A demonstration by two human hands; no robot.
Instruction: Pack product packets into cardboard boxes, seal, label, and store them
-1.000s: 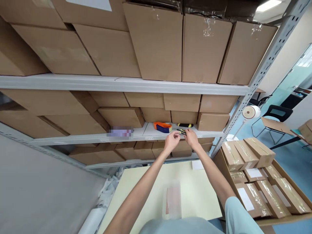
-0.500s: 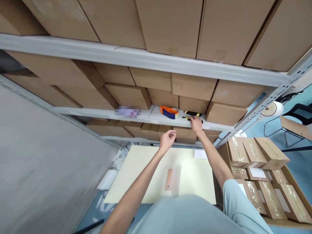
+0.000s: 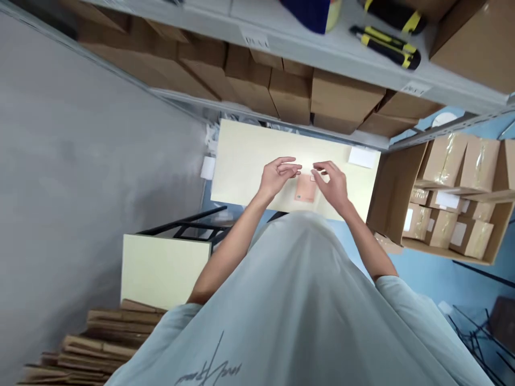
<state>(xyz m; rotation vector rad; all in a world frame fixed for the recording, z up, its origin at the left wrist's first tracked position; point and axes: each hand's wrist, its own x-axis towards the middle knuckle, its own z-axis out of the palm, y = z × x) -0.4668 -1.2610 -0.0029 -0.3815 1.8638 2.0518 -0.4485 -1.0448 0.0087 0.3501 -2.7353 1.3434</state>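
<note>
My left hand (image 3: 278, 176) is over the pale table, its fingers loosely bent and apart, with nothing visible in them. Opposite it, my right hand (image 3: 333, 185) has its thumb and fingertips slightly parted; I see nothing held there. Below and between the two hands lies a flat orange-pink packet (image 3: 304, 190) with a small dark code in one corner. The right fingertips overlap its upper edge in the view, and I cannot tell whether they touch it. On the shelf above, a black and yellow utility knife (image 3: 386, 47) lies beside another black and yellow tool (image 3: 396, 15).
Cardboard boxes (image 3: 346, 94) fill the lower shelf beyond the table (image 3: 249, 155). A white paper (image 3: 362, 156) lies at the table's far right. To the right stands a large carton (image 3: 396, 193) of taped boxes. Flattened cardboard (image 3: 100, 335) is stacked at the lower left, near a pale-topped stand (image 3: 161, 268).
My right hand has left the utility knife on the shelf and come down to the table. My left hand has lowered too. The view has tilted downward.
</note>
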